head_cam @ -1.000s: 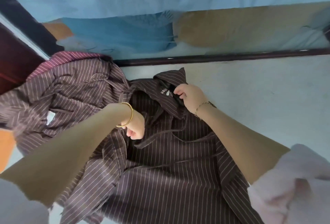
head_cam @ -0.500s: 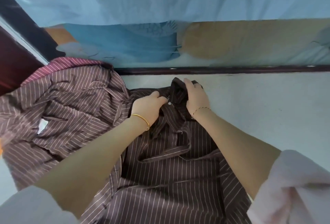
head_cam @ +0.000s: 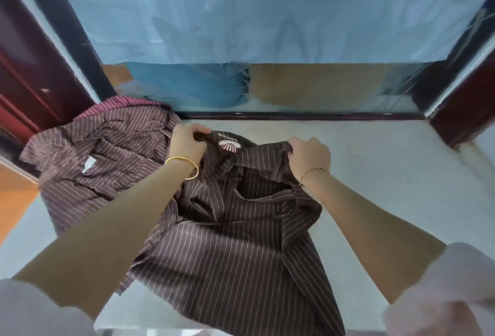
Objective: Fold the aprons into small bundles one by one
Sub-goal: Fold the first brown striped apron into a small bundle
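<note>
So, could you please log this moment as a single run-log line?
left hand: grips apron top edge | right hand: grips same edge | apron: unfolded on white surface | other aprons: heaped at left

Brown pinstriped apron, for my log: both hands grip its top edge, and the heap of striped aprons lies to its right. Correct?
No: in the head view the heap of striped aprons lies left of the brown pinstriped apron; left hand and right hand do grip its top edge.

white logo [head_cam: 228, 145] on striped apron [head_cam: 235, 250], upside-down word above it, approx "coffee", letters partly blurred
</note>
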Demonstrator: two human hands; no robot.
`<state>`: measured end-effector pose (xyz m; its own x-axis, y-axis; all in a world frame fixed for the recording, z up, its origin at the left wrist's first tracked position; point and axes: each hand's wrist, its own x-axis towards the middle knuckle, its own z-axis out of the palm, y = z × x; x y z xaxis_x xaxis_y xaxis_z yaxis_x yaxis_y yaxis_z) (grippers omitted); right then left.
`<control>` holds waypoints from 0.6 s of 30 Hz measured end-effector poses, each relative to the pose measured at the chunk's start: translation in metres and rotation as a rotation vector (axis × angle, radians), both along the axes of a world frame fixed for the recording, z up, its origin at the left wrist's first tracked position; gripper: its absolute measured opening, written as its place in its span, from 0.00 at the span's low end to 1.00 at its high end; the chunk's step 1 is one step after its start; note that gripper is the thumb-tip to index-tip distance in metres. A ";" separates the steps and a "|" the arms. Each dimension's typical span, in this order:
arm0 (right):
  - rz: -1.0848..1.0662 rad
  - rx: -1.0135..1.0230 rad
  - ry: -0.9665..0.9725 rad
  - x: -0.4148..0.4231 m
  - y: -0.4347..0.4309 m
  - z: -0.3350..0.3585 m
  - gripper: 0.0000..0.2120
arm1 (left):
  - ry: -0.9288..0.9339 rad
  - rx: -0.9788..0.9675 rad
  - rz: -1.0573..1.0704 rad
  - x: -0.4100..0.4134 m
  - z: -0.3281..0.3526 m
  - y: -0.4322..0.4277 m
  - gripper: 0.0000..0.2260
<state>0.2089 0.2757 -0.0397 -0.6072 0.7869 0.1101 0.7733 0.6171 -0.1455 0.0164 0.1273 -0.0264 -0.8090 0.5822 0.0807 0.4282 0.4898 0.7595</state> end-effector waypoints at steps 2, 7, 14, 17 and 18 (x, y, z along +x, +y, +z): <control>0.059 0.009 0.054 0.029 -0.018 0.016 0.13 | 0.102 -0.046 -0.029 0.025 0.012 -0.022 0.13; 0.318 -0.031 -0.005 0.108 -0.075 0.041 0.13 | 0.310 -0.313 -0.135 0.109 0.036 -0.086 0.10; 0.421 -0.653 -0.905 0.230 -0.176 -0.024 0.19 | -0.442 -1.250 -0.656 0.252 -0.019 -0.186 0.16; 0.237 -1.009 -1.171 0.271 -0.190 -0.048 0.21 | -0.802 -1.420 -0.594 0.296 -0.042 -0.213 0.15; 0.185 -0.920 -1.069 0.280 -0.187 -0.045 0.19 | -0.836 -1.384 -0.544 0.304 -0.042 -0.217 0.15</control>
<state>0.4890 0.0883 -0.0844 -0.1717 0.2268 -0.9587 0.6845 0.7273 0.0494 0.3199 -0.0901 -0.0681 -0.0644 0.0498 -0.9967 0.4917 0.8707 0.0117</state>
